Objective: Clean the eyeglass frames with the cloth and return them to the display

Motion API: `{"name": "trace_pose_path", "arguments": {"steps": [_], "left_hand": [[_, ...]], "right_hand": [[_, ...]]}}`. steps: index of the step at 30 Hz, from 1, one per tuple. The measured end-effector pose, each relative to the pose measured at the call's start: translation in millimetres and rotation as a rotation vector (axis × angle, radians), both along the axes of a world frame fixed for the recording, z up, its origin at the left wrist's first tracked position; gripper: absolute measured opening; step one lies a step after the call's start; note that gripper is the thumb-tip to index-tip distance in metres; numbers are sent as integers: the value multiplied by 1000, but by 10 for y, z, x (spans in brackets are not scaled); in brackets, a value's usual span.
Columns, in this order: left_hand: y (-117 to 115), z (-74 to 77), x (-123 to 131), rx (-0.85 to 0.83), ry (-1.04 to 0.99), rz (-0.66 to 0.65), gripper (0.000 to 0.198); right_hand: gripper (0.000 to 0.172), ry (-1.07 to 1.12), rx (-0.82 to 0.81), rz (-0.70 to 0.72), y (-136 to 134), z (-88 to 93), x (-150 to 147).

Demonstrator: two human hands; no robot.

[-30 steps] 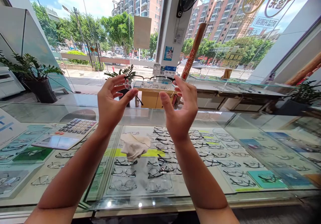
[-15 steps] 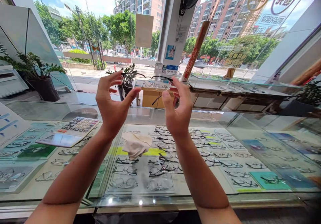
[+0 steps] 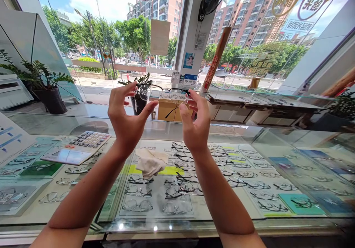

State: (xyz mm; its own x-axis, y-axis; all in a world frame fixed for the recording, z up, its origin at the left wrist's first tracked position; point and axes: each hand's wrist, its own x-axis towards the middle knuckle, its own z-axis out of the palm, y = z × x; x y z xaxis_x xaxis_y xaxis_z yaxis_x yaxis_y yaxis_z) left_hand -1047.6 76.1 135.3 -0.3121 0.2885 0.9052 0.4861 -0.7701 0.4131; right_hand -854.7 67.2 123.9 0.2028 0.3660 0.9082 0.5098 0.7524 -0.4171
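A pair of eyeglasses (image 3: 162,89) with dark upper rims and clear lenses is held up in front of me, above the glass counter. My left hand (image 3: 126,111) grips its left end with the fingers at the rim's outer corner; the thumb reaches toward the lower edge of the left lens. My right hand (image 3: 196,116) pinches the right end near the hinge. One dark temple arm hangs down between the hands. Below them, a crumpled beige cloth (image 3: 150,163) lies on the counter top.
The glass display counter (image 3: 155,224) holds many spectacle frames in rows. A calculator (image 3: 77,147) lies at left on the glass. Potted plants (image 3: 51,96) stand on the floor beyond. Another counter (image 3: 249,105) runs along the window, and a wooden post (image 3: 217,57) leans there.
The eyeglasses stay raised between both hands, tilted slightly differently, and the hands have shifted a little. The whole view has moved slightly.
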Motion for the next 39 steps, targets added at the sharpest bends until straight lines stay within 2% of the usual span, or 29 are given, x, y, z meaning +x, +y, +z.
{"name": "trace_pose_path", "arguments": {"steps": [8, 14, 21, 26, 34, 39], "left_hand": [[-2, 12, -15, 0, -1, 7, 64], [206, -29, -72, -126, -23, -224, 65], [272, -83, -22, -204, -72, -340, 67], [200, -84, 30, -201, -87, -288, 65], [31, -54, 75, -70, -32, -73, 59], [38, -60, 50, -35, -11, -46, 61]], "right_hand": [[43, 21, 8, 24, -1, -8, -19], [47, 13, 30, -29, -77, 41, -20], [46, -2, 92, -121, -99, 60, -3], [44, 16, 76, -116, -89, 57, 10], [43, 74, 3, -8, -10, 4, 7], [43, 72, -1, 29, 32, -34, 8]]}}
